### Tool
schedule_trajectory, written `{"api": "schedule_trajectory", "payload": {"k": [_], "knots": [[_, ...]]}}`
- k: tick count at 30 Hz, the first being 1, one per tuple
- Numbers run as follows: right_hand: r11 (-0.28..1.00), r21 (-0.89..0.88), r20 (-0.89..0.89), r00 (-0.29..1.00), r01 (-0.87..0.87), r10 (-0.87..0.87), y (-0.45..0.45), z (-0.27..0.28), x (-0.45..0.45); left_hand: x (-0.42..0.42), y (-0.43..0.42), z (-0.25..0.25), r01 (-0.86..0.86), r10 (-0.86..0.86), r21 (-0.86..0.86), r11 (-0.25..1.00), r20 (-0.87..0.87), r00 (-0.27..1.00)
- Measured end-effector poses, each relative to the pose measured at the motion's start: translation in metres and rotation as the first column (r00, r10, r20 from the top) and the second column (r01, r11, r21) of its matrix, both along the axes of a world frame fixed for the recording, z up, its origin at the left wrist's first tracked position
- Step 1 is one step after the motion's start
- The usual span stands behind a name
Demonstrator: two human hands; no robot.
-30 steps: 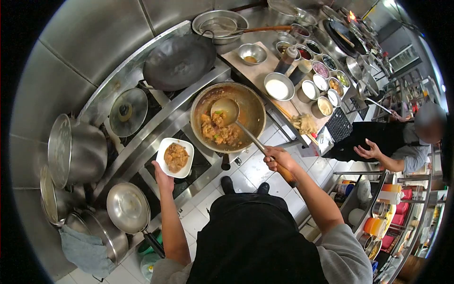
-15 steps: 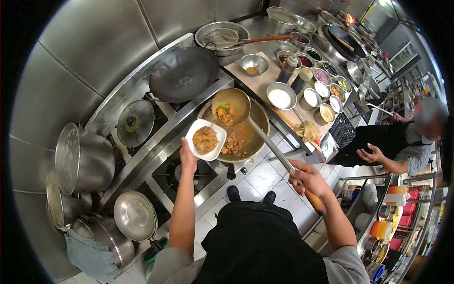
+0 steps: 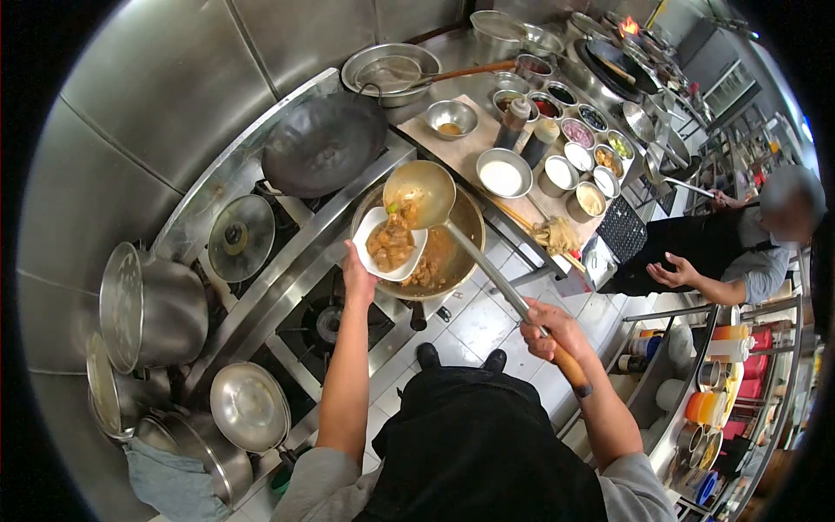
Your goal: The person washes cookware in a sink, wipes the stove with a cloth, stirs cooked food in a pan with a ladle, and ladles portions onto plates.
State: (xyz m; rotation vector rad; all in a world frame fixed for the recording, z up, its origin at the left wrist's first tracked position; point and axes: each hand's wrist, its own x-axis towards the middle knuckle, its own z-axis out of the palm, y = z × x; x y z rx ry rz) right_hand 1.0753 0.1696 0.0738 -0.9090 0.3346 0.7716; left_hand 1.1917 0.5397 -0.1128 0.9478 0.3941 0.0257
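My left hand [image 3: 358,277] is closed on the near rim of a white bowl [image 3: 414,264], which tilts over a frying pan [image 3: 475,228]. Brown chunky food in sauce [image 3: 388,250] partly fills the bowl. My right hand [image 3: 553,331] wraps round the long handle of a large ladle [image 3: 437,181]. The ladle's head tips at the bowl's far edge, and food with a green piece slides from it into the bowl. More saucy food lies in the pan, whose left side is partly hidden by bowl and ladle.
A dark wok [image 3: 326,143] and a glass lid [image 3: 241,238] rest on the stove to the left. A board [image 3: 475,143] at the back right carries several sauce and ingredient containers. On the right stand a co-worker [image 3: 687,252] and a loaded shelf [image 3: 696,374].
The ladle has tipped further, and its food now pours into the bowl. My left hand has brought the bowl slightly up and right, under the ladle. The bowl is fuller and more tilted.
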Motion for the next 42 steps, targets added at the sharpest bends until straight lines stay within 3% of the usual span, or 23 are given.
{"api": "schedule_trajectory", "payload": {"k": [2, 5, 6, 8, 10, 13, 16, 19, 21, 22, 23, 24, 25, 26, 27, 29, 32, 33, 34, 35, 39, 42], "knots": [[1.000, -0.006, -0.008, 1.000, 0.030, -0.030, -0.004, 0.002, 0.005, -0.009, 0.008, 0.002, -0.040, 0.039, -0.055, 0.998, -0.025, 0.999], [0.924, -0.379, 0.162, 0.980, -0.046, 0.115, 0.003, -0.005, 0.011, -0.027, 0.035, -0.001, -0.063, 0.062, -0.026, 0.998, -0.031, 0.998], [0.859, -0.509, 0.216, 0.956, -0.063, 0.198, 0.009, -0.015, 0.012, -0.035, 0.045, -0.002, -0.090, 0.089, -0.018, 0.996, -0.057, 0.994], [0.529, -0.848, 0.314, 0.789, -0.018, 0.529, 0.017, -0.052, 0.014, -0.049, 0.075, -0.022, -0.070, 0.071, -0.067, 0.995, 0.022, 0.997], [0.422, -0.874, 0.484, 0.508, 0.241, 0.713, 0.007, -0.101, 0.019, -0.067, 0.076, 0.014, -0.123, 0.124, 0.032, 0.992, -0.041, 0.991], [0.289, -0.898, 0.427, 0.501, 0.330, 0.753, 0.017, -0.141, 0.025, -0.089, 0.092, 0.022, -0.155, 0.156, 0.049, 0.987, -0.018, 0.988], [0.670, -0.742, 0.314, 0.876, -0.013, 0.365, 0.037, -0.135, 0.044, -0.101, 0.082, 0.059, -0.147, 0.148, 0.082, 0.986, -0.004, 0.989], [0.932, -0.360, 0.230, 0.964, -0.041, 0.131, 0.041, -0.188, 0.048, -0.107, 0.066, 0.089, -0.114, 0.119, 0.143, 0.983, -0.026, 0.993], [0.948, -0.317, 0.166, 0.981, -0.039, 0.096, 0.053, -0.196, 0.040, -0.107, 0.047, 0.112, -0.078, 0.087, 0.158, 0.984, -0.051, 0.995], [0.922, -0.380, 0.136, 0.981, -0.079, 0.140, 0.062, -0.217, 0.040, -0.106, 0.034, 0.124, -0.088, 0.100, 0.152, 0.984, -0.076, 0.992], [0.932, -0.332, 0.062, 0.983, -0.145, 0.175, 0.069, -0.207, 0.039, -0.102, 0.031, 0.122, 0.000, 0.005, 0.120, 0.993, -0.039, 0.999], [0.983, -0.114, 0.103, 0.983, -0.142, 0.153, 0.077, -0.256, 0.035, -0.099, 0.012, 0.134, 0.124, -0.125, 0.059, 0.990, 0.006, 0.992], [0.989, 0.042, -0.012, 0.989, -0.143, 0.144, 0.080, -0.259, 0.037, -0.097, -0.012, 0.152, 0.184, -0.183, 0.053, 0.981, -0.030, 0.983], [0.965, -0.230, 0.160, 0.974, -0.124, 0.163, 0.081, -0.239, 0.025, -0.097, -0.038, 0.170, 0.216, -0.211, 0.096, 0.972, -0.066, 0.975], [0.818, -0.561, 0.340, 0.867, -0.125, 0.366, 0.083, -0.252, 0.027, -0.099, -0.059, 0.183, 0.318, -0.312, 0.106, 0.942, -0.070, 0.948], [0.573, -0.772, 0.588, 0.654, 0.276, 0.476, 0.086, -0.339, 0.035, -0.097, -0.095, 0.192, 0.452, -0.441, 0.214, 0.866, -0.098, 0.892], [0.766, -0.574, 0.519, 0.852, 0.290, 0.066, -0.011, -0.253, -0.014, -0.104, -0.177, 0.191, 0.702, -0.702, 0.195, 0.685, -0.081, 0.708], [0.850, -0.444, 0.430, 0.900, 0.283, -0.075, -0.053, -0.241, -0.037, -0.112, -0.211, 0.187, 0.758, -0.765, 0.227, 0.611, -0.075, 0.639], [0.840, -0.388, 0.382, 0.895, 0.380, -0.229, -0.088, -0.246, -0.066, -0.115, -0.239, 0.172, 0.790, -0.790, 0.251, 0.560, -0.126, 0.600], [0.812, -0.335, 0.324, 0.868, 0.477, -0.376, -0.118, -0.256, -0.099, -0.121, -0.270, 0.155, 0.825, -0.821, 0.277, 0.493, -0.163, 0.546], [0.493, -0.512, 0.166, 0.644, 0.704, -0.747, -0.205, -0.327, -0.238, -0.158, -0.417, 0.069, 0.951, -0.915, 0.240, 0.194, -0.305, 0.263], [0.352, -0.688, 0.121, 0.579, 0.634, -0.806, -0.237, -0.352, -0.331, -0.203, -0.543, -0.021, 0.948, -0.922, 0.318, -0.030, -0.374, 0.096]]}}
